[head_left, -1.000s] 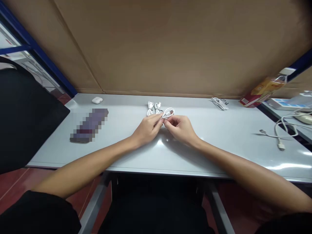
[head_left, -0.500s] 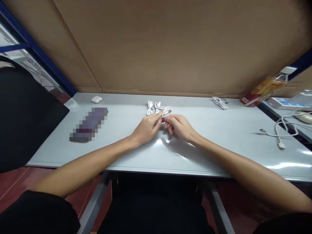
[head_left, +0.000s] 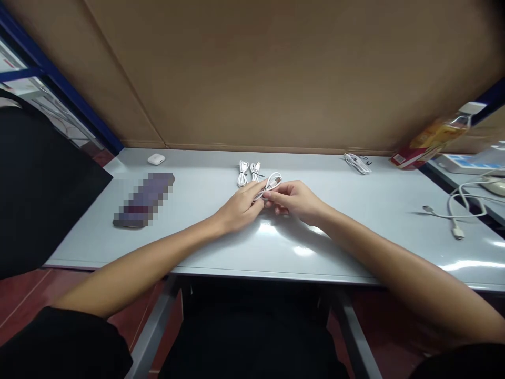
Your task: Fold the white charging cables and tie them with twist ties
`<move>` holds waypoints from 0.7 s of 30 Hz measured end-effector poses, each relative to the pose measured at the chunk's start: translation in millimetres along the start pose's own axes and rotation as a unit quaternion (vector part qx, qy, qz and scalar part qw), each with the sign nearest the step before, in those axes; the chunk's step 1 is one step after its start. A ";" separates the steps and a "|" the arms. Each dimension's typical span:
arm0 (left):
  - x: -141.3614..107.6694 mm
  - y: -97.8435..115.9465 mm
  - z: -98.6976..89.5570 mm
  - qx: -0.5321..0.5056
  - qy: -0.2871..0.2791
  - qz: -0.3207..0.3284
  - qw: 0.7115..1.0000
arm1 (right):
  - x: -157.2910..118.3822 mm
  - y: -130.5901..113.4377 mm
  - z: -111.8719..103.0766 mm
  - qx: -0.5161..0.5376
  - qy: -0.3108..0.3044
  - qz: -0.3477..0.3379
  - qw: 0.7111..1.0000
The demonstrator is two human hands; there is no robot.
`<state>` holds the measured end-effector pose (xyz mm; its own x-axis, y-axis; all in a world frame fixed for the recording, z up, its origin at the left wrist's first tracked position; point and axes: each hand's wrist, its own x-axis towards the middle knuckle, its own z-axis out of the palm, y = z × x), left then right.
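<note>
Between my hands, low over the grey table, is a coiled white cable [head_left: 273, 181], its loop sticking up past my fingers. My left hand [head_left: 241, 209] is closed round the coil from the left. From the right, my right hand [head_left: 296, 201] pinches the coil's lower part with thumb and forefinger. Just behind my left hand lie two bundled white cables, one on the left [head_left: 242, 173] and one on the right [head_left: 254, 170], each with a dark tie around its middle.
On the grey table [head_left: 355, 210] lie a white case [head_left: 156, 159], a pixelated flat object [head_left: 145, 200], another coiled cable [head_left: 357, 163] and a loose cable [head_left: 457, 231]. A bottle [head_left: 434, 138] leans at the back right. A brown panel [head_left: 252, 79] stands behind.
My right thumb and forefinger have closed on the coil's lower part. The coil's loop has shifted slightly right and shows more fully above my fingers.
</note>
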<state>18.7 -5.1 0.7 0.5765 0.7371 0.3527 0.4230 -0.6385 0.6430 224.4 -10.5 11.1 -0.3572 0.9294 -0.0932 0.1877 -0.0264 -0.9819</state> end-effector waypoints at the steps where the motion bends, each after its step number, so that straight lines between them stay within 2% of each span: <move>1: -0.2 0.6 -0.5 -0.006 -0.006 -0.002 1.000 | 0.5 0.4 -1.1 0.000 -0.002 0.003 1.000; 7: 0.9 1.4 -4.7 -0.037 -0.026 0.009 0.999 | 0.7 -2.6 -4.8 -0.033 -0.018 -0.021 0.999; 13: 0.4 -4.3 -12.2 -0.005 -0.068 0.033 0.997 | -3.0 -7.5 -8.3 -0.147 -0.015 -0.101 0.984; 17: -2.3 -7.2 -21.7 -0.009 -0.074 0.038 0.996 | -5.7 -10.7 -8.2 -0.205 -0.004 -0.113 0.972; 21: -1.3 -10.6 -30.9 0.044 -0.062 0.105 0.992 | -8.4 -13.4 -7.7 -0.234 0.009 -0.135 0.963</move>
<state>-8.1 7.6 14.4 0.7374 0.5571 0.3819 0.3414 -0.7953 0.5009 231.9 -15.1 26.3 -0.4363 0.8850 0.1627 0.4830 0.3829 -0.7874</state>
